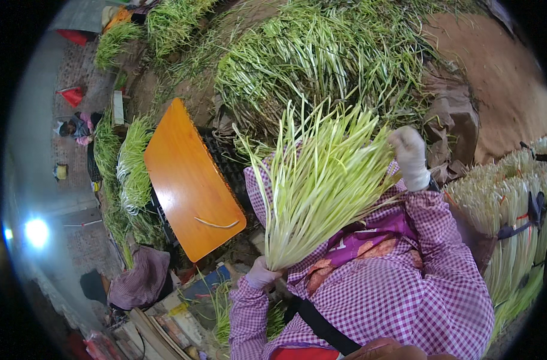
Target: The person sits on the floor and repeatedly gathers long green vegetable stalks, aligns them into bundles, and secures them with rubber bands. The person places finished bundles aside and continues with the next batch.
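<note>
My left hand [262,272], in a thin pale glove, grips the base of a large bunch of long pale-green leafy shoots [314,193]. The leaves fan up and to the right across my purple checked clothing. Beside the right edge of the bunch, near the leaf tips, is my right hand [408,155] in a white glove. Its fingers are curled, and whether they pinch any leaves is unclear. An orange wooden board [190,180] lies left of the bunch, with one loose pale stalk [216,223] on it.
Beyond the bunch rises a big heap of green shoots [323,58]. Tied upright bundles of pale stalks [503,216] stand at the right. More bundles [134,164] lie left of the board. Another person [77,128] is at the far left. A striped cloth [140,276] is at the lower left.
</note>
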`<state>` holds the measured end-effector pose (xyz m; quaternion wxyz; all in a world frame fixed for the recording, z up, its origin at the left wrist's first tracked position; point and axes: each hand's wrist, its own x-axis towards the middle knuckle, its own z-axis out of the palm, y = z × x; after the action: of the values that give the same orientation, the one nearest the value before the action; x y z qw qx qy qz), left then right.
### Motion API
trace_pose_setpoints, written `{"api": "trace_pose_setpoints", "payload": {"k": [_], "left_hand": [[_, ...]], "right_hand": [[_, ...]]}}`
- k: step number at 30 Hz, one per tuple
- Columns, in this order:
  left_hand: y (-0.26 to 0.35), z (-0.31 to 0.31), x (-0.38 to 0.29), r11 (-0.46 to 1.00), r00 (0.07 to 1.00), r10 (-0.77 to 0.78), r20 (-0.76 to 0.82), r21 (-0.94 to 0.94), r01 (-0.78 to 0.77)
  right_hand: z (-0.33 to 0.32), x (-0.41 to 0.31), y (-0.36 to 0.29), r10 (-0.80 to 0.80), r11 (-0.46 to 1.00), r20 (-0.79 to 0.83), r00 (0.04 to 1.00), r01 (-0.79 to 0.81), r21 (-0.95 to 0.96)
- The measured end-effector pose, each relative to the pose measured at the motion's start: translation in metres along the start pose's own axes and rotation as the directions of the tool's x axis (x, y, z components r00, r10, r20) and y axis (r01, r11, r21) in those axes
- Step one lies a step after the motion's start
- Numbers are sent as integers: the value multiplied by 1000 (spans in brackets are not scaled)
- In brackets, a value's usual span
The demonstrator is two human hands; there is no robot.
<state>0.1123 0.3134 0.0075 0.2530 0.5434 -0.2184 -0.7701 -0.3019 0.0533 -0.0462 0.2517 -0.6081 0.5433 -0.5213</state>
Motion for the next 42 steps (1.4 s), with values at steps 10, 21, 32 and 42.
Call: {"api": "trace_pose_setpoints", "payload": {"k": [10,21,32,42], "left_hand": [[6,-4,-2,947,999,34,12,318,-36],[17,10,-4,931,995,89,39,352,-97],[20,15,-1,933,997,79,23,352,-82],[18,19,1,995,998,59,35,82,-62]], "right_hand": [[15,62,-54,-54,999,360,931,52,16],[129,57,-117,-207,835,864,459,543,-89],[128,41,-112,-306,770,810,500,631,-99],[106,41,-80,-339,931,621,707,346,114]]}}
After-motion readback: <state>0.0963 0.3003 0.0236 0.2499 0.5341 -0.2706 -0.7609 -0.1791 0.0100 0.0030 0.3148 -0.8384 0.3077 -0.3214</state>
